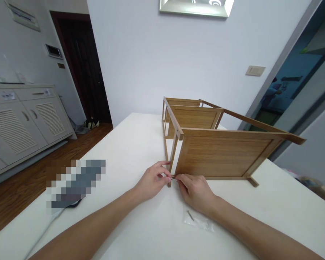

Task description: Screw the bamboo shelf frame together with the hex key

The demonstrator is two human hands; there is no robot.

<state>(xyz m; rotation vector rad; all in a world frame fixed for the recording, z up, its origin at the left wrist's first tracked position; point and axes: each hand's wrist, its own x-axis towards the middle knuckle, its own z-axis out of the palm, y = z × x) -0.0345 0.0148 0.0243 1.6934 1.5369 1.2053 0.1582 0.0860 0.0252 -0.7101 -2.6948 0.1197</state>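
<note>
A wooden shelf rack [222, 155] lies on its side on the white table, its slatted shelf boards standing upright. My left hand [153, 180] is at its near lower corner, thumb and index finger pinched together by the leg end, the other fingers raised beside the frame. A thin, light metal rod [174, 179] spans the small gap between the fingertips of both hands; its exact kind is too small to tell. My right hand [196, 189] rests against the bottom edge of the near board, fingers bent closed at that corner. What its fingertips hold is partly hidden.
Just below my right hand lies a clear plastic bag [203, 224] with a screw [190, 215] on or in it. A blurred-out phone-like object [77, 184] with a white cable [43, 231] is at the left. The table [141, 141] meets the wall behind.
</note>
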